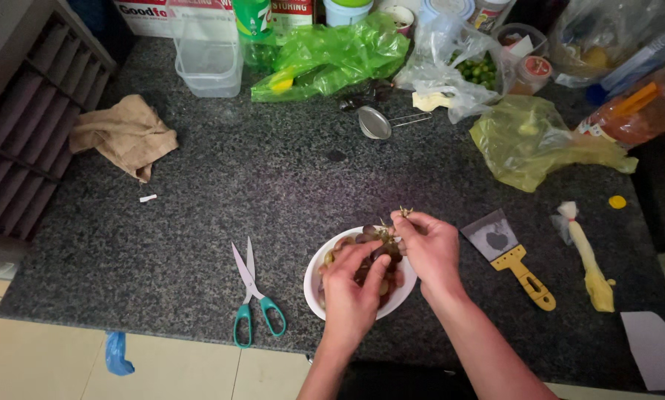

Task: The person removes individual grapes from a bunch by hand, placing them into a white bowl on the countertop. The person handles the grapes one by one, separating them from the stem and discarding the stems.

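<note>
Granite worktop (221,185), dark and speckled, fills the frame. At upper left lies a crumpled brown cloth (125,133); low and left of centre rest teal-handled scissors (253,292), blades apart. Just right of them, at lower centre, sits a white bowl (314,278) of dark grapes (369,241). The left hand (351,292) is over the bowl, fingers curled narrowly round a grape on the bunch. The right hand (430,248) pinches the bare stem (404,213) above the rim. Judging by this, steadying the stem high and twisting each grape rather than tugging should keep fruit falling into the bowl, not across the worktop. Further right lies a yellow-handled scraper (514,259).
</note>
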